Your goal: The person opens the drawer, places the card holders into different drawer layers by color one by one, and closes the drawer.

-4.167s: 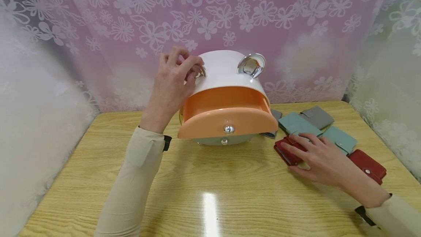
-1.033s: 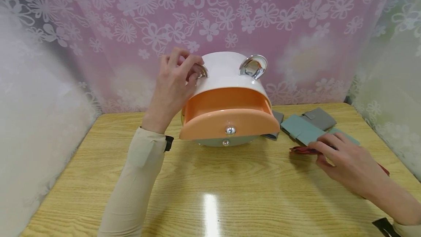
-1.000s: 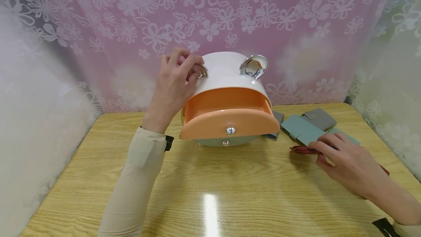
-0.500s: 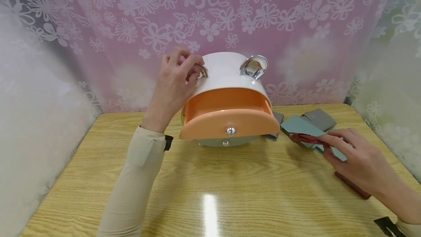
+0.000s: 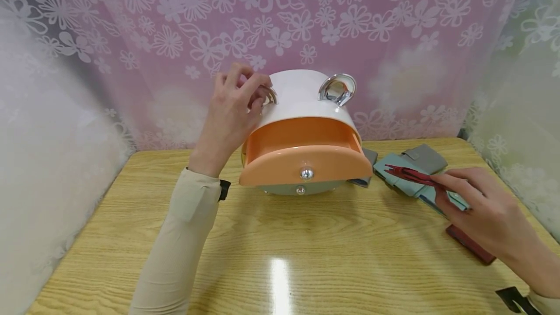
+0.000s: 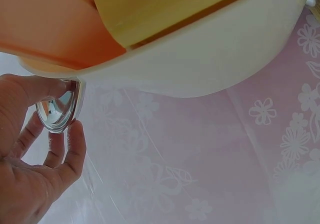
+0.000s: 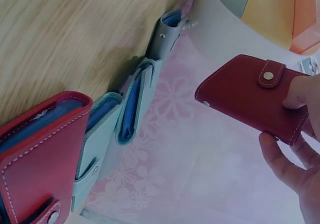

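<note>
The bare left hand (image 5: 231, 113), left of centre, has a long cream sleeve (image 5: 168, 252), close-fitting and lightly creased, with a paler squarish patch (image 5: 182, 204) near its upper end. A black band (image 5: 225, 190) sticks out there. At lower right, the bare right hand (image 5: 485, 210) has a matching sleeve (image 5: 544, 302) (only a corner shows) and a black strap (image 5: 508, 297).

1 grey wallet (image 5: 370, 156) partly behind drawer (image 5: 271, 167)
</note>
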Available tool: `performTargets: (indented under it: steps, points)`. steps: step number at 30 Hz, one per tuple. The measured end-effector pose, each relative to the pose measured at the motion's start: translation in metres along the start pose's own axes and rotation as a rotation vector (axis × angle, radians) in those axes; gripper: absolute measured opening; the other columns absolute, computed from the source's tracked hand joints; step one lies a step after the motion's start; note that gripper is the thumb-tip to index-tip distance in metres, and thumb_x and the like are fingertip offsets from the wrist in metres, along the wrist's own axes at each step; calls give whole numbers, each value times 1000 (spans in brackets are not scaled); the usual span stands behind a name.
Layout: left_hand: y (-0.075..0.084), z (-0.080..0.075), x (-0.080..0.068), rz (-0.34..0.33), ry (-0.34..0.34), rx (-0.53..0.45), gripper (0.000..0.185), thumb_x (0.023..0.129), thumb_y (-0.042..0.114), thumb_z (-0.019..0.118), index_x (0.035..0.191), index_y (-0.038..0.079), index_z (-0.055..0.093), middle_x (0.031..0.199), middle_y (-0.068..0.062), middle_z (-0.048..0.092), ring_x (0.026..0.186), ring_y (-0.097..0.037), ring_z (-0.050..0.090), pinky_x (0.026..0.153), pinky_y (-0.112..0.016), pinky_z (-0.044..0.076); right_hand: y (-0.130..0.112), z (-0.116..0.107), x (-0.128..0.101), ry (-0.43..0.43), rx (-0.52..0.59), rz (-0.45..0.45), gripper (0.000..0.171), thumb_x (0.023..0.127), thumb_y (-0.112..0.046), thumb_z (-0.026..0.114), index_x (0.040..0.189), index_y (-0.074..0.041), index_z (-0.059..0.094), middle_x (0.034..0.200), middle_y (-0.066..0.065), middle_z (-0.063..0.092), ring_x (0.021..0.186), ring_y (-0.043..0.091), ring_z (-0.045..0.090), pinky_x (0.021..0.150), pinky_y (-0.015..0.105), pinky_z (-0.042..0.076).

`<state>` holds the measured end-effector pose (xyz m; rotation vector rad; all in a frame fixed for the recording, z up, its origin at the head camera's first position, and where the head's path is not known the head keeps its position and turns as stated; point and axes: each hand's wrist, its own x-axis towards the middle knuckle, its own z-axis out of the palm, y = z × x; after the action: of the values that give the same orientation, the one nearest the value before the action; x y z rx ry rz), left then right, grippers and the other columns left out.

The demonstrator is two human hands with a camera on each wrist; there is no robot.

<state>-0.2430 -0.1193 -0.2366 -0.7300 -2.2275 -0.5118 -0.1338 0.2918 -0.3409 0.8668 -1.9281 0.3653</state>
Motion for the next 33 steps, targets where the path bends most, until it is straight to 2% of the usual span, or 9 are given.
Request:
performTargets:
  steps: [6,10,13,16,17,20,23,33]
  points:
    - [0,1,-1,-3,3,-3,21,96,4,62,115,11,67,122,-16,54,105,-37,50,90,-45,45,-8,-1,8,88,-10,12,46,104,-31,48,86,7,69,79,22,64,65,32,50,65,22,34]
    - [1,0,-1,-7,2,-3,21,96,3,62,115,11,67,122,-16,54,105,-37,50,92,-45,45,-14,1,14,166,-2,27,43,101,-29,51,86,7,68,78,22,62,65,32,48,68,15,35]
    - [1,0,-1,-16,-1,-9,22,96,3,62,115,11,68,123,-16,54,106,-37,49,93,-45,45,-18,2,19,216,8,38,41,100,-28,53,85,7,68,76,21,61,66,33,48,64,13,34]
    - [2,-1,-1,-23,-4,-11,23,96,3,62,116,11,68,124,-16,54,107,-37,49,92,-46,45,-19,2,23,234,-1,46,42,100,-29,54,84,8,67,76,22,60,65,33,48,59,16,33]
    - [2,-1,-1,-25,-5,-10,23,96,3,62,116,11,68,124,-16,54,107,-37,49,92,-45,46,-19,2,23,242,-4,47,41,99,-28,54,84,8,67,75,22,60,65,34,48,60,15,34]
    - [1,0,0,-20,-4,-5,22,96,3,62,116,11,67,123,-16,54,106,-37,49,92,-45,45,-18,3,22,263,-4,53,41,99,-27,55,85,8,68,76,24,60,64,36,48,78,7,38]
    - [0,1,0,-10,2,-7,21,96,3,62,115,11,67,122,-16,54,105,-36,49,92,-45,44,-17,4,21,290,12,55,39,98,-25,56,86,10,68,76,27,60,64,39,48,95,3,35]
    - [1,0,0,-10,-5,-5,22,96,3,61,115,11,67,122,-16,54,105,-37,49,91,-45,46,-25,2,30,371,13,74,42,98,-28,59,83,11,67,74,27,59,59,36,46,96,2,37]
